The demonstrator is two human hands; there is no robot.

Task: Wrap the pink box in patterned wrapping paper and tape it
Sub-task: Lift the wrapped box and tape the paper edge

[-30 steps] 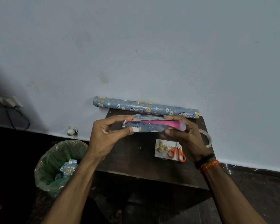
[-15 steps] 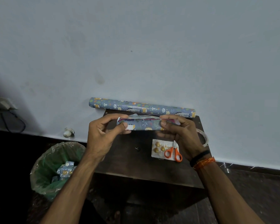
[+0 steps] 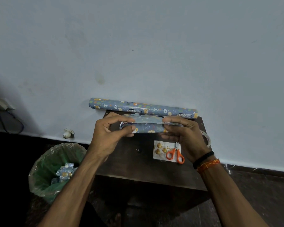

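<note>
Two forearms enter from the lower edge. Left hand (image 3: 111, 135) pinches the left end of the paper-covered box (image 3: 146, 124) between thumb and curled fingers; right hand (image 3: 185, 138) grips the right end, thumb on the near face, fingers over the top. Box held above the dark table (image 3: 138, 167), fully covered in patterned paper, no pink visible. Beside the right hand: orange scissors (image 3: 175, 155) lying on a card (image 3: 161, 149). Tape roll (image 3: 207, 139) partly hidden behind right wrist. Green-lined bin (image 3: 56, 169) at left holds paper scraps. Farthest: wrapping paper roll (image 3: 143, 108) against the wall.
</note>
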